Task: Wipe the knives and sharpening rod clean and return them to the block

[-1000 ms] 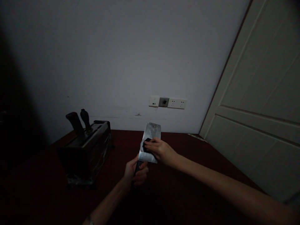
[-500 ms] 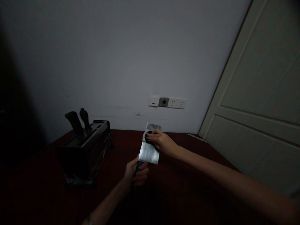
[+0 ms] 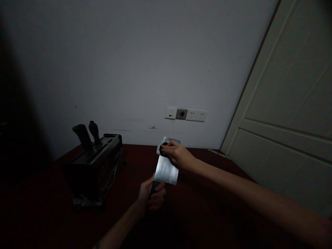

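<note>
My left hand (image 3: 153, 195) is wrapped round the black handle of a cleaver (image 3: 166, 171). The broad, shiny blade points up and away from me, tilted a little to the right. On the upper part of the blade rests my right hand (image 3: 178, 154), its fingers closed on a dark cloth (image 3: 163, 148) pressed against the metal. A pale grey edge shows beside the cloth at the blade's left side. Most of the cloth is hidden under the fingers, and the light is dim.
A dark knife block (image 3: 97, 159) with two black-handled tools (image 3: 82, 136) stands on the dark red table (image 3: 197, 211) to the left. Behind is a pale wall (image 3: 124, 69) with a row of sockets (image 3: 185, 114). A white panelled door (image 3: 290, 114) is on the right.
My right hand has shifted slightly up along the blade with the cloth. The left hand and cleaver have moved a little to the right and down in view.
</note>
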Demonstrator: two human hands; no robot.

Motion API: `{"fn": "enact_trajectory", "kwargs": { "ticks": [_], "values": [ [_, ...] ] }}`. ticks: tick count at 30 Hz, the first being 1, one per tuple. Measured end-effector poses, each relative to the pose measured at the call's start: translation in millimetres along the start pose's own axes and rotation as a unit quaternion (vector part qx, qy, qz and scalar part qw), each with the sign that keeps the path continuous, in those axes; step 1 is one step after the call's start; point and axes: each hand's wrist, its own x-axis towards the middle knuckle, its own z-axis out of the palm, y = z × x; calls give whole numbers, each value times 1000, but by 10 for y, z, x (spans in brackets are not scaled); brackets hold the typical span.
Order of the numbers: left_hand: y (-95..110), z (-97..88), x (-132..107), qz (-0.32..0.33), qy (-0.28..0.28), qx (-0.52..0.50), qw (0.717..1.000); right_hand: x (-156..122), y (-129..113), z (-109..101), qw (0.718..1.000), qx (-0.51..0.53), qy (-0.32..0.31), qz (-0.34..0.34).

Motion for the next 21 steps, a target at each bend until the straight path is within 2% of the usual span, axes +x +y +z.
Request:
{"fn": "enact_trajectory", "kwargs": {
  "ticks": [3,5,11,13,15,19,21],
  "values": [
    [-11,-2,2,-6,2,-2,1000,156,297,-48,998,-27,40,42],
    [-11,-14,4,-8,-1,0,1000,159,305,-13,997,-35,48,44],
    [10,-23,5,-2,-2,14,1000,-128,-268,164,999,14,11,-28],
    [13,-14,3,-1,0,14,1000,-131,-302,142,999,26,-2,-32],
    [14,-5,1,-1,-3,13,1000,-43,-172,80,1000,20,4,-20],
    [22,16,-6,0,-3,14,1000,203,240,-22,996,-21,68,44],
    [34,22,-12,3,2,17,1000,238,295,-5,994,-28,87,58]
  ]
}}
